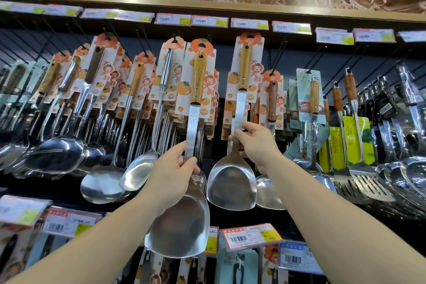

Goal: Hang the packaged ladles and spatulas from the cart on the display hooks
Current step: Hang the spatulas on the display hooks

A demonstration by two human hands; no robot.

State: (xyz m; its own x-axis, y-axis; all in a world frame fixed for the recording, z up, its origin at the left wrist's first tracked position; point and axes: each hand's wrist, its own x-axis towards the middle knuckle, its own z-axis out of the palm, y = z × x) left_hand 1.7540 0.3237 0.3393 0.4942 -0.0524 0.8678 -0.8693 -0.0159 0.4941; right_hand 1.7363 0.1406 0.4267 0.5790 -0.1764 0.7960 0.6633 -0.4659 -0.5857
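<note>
Each hand raises a carded spatula by its steel neck, left hand (175, 166) gripping one (196, 108), right hand (255, 143) pinching another (242, 104), so the card holes reach the display hooks (280, 53).

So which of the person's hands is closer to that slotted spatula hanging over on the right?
The right hand. It grips a spatula's shaft, a few hanging packs left of the slotted spatula. The left hand holds another spatula further left still.

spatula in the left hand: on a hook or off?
Cannot tell. The left hand grips the spatula by its shaft; its card top sits at hook height, but no hook shows through it.
</note>
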